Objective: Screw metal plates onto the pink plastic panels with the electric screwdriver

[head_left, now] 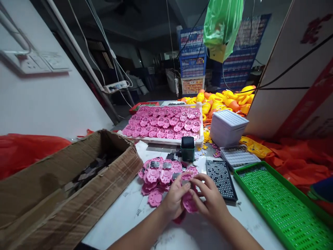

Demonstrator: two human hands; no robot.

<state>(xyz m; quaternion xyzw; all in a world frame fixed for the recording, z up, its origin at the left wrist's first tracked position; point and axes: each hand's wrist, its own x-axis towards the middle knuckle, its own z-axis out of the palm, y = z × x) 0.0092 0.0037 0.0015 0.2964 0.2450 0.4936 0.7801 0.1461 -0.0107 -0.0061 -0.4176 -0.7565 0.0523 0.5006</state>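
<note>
In front of me my left hand (176,196) is closed around a pink plastic casing (189,202). A grey piece shows on the casing, partly hidden by my thumb. The fingers of my right hand (209,195) are bent and pinch at the casing's right side; anything small between them is hidden. Beyond my left hand lies a pile of similar pink casings (155,198), several with grey rectangular pieces on them. A small dark green container (187,149) with a black top stands behind the pile. Right of my hands is a black perforated tray (221,180) holding small parts.
An open cardboard box (109,180) with dark flat pieces stands left. A white-rimmed tray (201,128) of pink casings lies behind. At right are a green tray (288,205), a white tray stack (225,130) and orange bags (293,159). A green bag (222,26) hangs above.
</note>
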